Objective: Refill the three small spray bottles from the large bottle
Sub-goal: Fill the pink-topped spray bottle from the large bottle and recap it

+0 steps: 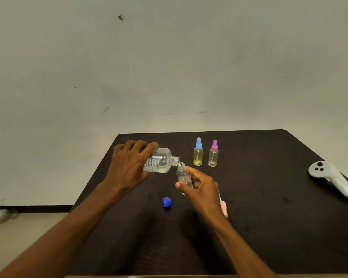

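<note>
On the dark table (pixel 249 237) a blue cap (pixel 166 202) lies nearest, at seven o'clock from the open small bottle (pixel 184 176), which the right hand (pixel 201 187) grips upright. The left hand (pixel 129 163) clasps the tipped large bottle (pixel 160 160), its neck at the small bottle's mouth. At one o'clock stand a yellow spray bottle (pixel 198 155) and a pink-topped spray bottle (pixel 213 155).

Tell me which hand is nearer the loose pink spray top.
Right. The right hand, gripping the small clear bottle, is right beside the pink spray top; the left hand, tilting the large bottle, is further off to its left.

Dark table (pixel 269 237) against scuffed pale wall (pixel 169 67)
</note>
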